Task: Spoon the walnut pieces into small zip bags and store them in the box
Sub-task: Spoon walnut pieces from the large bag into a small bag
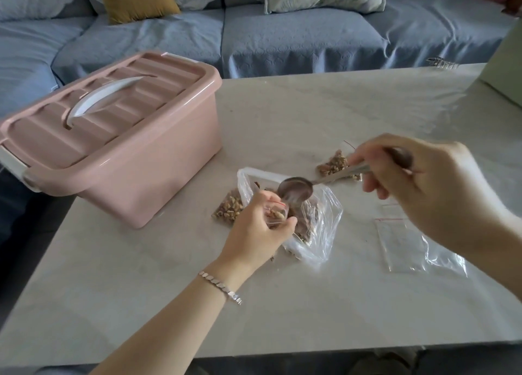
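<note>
Pinches small bag with left hand, grips spoon with right hand. May spill walnuts past its narrow mouth.

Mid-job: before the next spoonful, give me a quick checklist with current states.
1. Grip on small zip bag by left hand, mouth up: ok.
2. Grip on spoon by right hand, bowl over that bag: ok.
3. Load in spoon: cannot tell.
4. Stock of walnuts in large bag: ok.
5. Supply of empty zip bags laid out: ok.
6. Access to box: not ok, lid shut.
</note>
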The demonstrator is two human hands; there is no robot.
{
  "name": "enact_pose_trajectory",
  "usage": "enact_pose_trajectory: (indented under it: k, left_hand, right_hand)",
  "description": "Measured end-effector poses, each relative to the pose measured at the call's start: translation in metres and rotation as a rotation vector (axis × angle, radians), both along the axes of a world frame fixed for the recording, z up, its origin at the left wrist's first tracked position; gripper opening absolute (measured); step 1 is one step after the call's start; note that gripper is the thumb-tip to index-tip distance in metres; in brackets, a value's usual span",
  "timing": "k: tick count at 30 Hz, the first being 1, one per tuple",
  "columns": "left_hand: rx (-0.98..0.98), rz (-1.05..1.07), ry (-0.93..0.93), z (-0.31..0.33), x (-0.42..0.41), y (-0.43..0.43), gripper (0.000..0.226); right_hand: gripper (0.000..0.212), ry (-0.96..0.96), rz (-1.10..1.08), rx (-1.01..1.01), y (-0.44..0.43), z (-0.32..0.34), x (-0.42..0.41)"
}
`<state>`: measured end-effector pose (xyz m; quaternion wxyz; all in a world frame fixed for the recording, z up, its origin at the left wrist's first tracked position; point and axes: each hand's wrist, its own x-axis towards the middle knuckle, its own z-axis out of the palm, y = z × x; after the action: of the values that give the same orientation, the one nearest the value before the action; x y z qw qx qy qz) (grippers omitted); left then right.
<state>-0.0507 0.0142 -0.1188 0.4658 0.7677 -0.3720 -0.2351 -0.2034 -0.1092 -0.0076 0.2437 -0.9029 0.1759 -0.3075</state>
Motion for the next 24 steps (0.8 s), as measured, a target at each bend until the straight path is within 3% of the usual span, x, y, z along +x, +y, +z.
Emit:
enact_pose_trajectory:
  k: [4, 8, 15, 20, 24]
  left_hand:
    - [-0.110, 0.134, 0.036, 0.003, 0.001, 0.022, 0.022]
    - [-0.014, 0.137, 0.114, 0.005, 0.002, 0.038, 0.016]
    - [0.128, 0.036, 0.154, -0.017, -0.002, 0.029, 0.019]
    - [0.074, 0.102, 0.389, -0.031, -0.010, 0.013, 0.033]
    - [0.056, 0.165, 0.449, -0.032, -0.013, 0.006, 0.029]
  right_hand:
    - [0.023, -0.168, -0.114, 0.277, -0.008, -0.034, -0.017]
    - [0.020, -0.125, -0.144, 0.451, -0.003, -0.086, -0.023]
    - [0.037, -0.141, -0.157, 0.545, 0.012, -0.126, -0.023]
    - [0.036, -0.117, -0.146, 0.517, 0.022, -0.134, -0.032]
    - [0.033, -0.143, -0.190, 0.564, 0.028, -0.138, -0.042]
